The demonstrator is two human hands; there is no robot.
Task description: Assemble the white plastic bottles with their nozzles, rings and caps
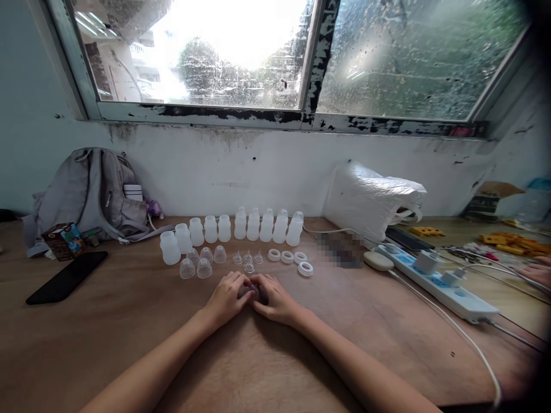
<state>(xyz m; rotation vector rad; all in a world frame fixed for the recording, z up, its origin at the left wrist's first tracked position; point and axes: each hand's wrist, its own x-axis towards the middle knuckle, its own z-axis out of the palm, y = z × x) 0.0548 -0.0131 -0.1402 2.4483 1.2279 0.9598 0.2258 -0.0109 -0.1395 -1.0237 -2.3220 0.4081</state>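
Observation:
My left hand point(228, 296) and my right hand point(274, 299) meet over the table, fingers curled inward with the tips together. Between them is a small, partly see-through thing, mostly hidden by the fingers; its kind cannot be made out. Just beyond the hands lie several clear bottle nipples point(248, 268). To their right are several white bottle collar rings point(305, 269), and to their left several clear domed caps point(204, 268). Behind stand several open white baby bottles point(171, 248) on the left and several capped baby bottles point(267, 225) on the right.
A black phone point(68, 277), a small carton point(64, 241) and a grey backpack point(88, 192) are at the left. At the right are a white bag point(365, 198), a power strip point(434, 287) with cables, yellow parts point(516, 243) and another person's hand point(536, 271).

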